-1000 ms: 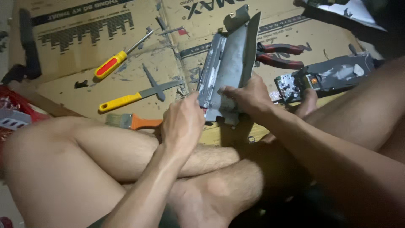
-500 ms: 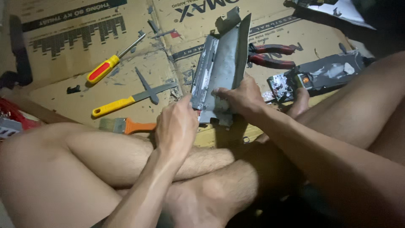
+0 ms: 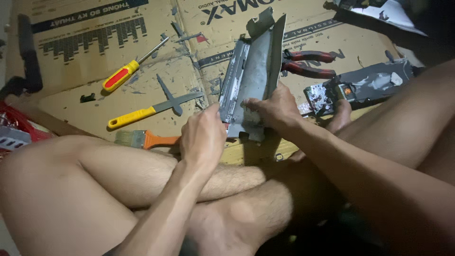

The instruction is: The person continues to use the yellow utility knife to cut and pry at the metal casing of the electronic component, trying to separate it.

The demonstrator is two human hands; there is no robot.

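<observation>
- The left hand (image 3: 204,137) is closed on the lower left edge of the metal housing (image 3: 251,80), its grip tight round the rim, knuckles toward the camera.
- The right hand (image 3: 272,108) holds the housing's lower right part, fingers curled over the front face and thumb behind; that grip is firmly closed too.
- The housing, a grey folded sheet-metal piece flecked with white, stands nearly upright between the two hands, just above the crossed legs (image 3: 142,180); its top tilts toward 1 o'clock.
- It is held over flattened cardboard (image 3: 85,61) spread on the floor.
- At 9 o'clock from the housing, a yellow-handled knife (image 3: 151,109) lies on the cardboard, with a small grey metal strip (image 3: 169,96) across its blade.
- At 10 o'clock, well apart, lies a screwdriver (image 3: 132,66) with a red and yellow handle.
- Just beside the left hand, at its 9 o'clock, a brush (image 3: 147,139) with an orange handle lies against the thigh.
- At 3 o'clock of the housing's top, red-handled pliers (image 3: 308,64) lie near its right edge.
- Farther at 3 o'clock sits a circuit board (image 3: 327,97) joined to a grey casing (image 3: 374,83); a foot (image 3: 340,116) rests just beside it.
- A black bar (image 3: 27,57) lies at the far left edge.
</observation>
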